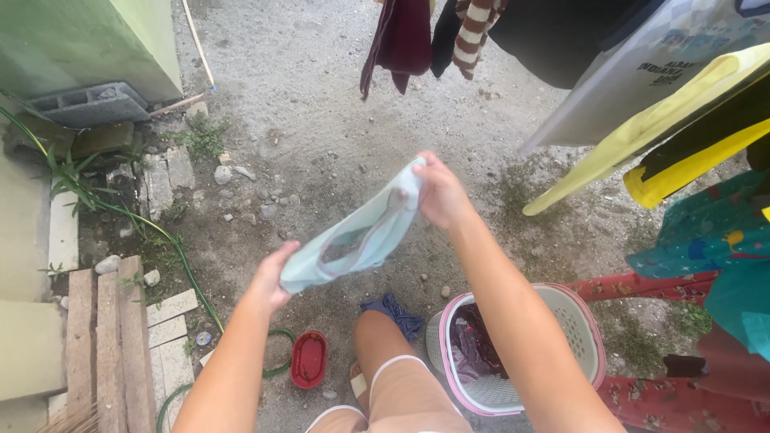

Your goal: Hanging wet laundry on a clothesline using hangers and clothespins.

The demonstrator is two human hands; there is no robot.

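I hold a small pale blue-green garment (361, 232) stretched between both hands above sandy ground. My left hand (271, 281) grips its lower left end. My right hand (439, 192) grips its upper right end. Below my right arm stands a white laundry basket with a pink rim (589, 337), with dark maroon cloth (472, 345) inside. My bent knee shows between my arms, and a dark blue cloth (397, 311) lies on the ground beside it.
Clothes hang on a line along the top and right: maroon, striped, black, yellow (666, 128) and teal (714, 232) pieces. A red slipper (309, 358) and a green hose (180, 248) lie at the left, near wooden planks (108, 345), a concrete block (84, 104) and a green wall.
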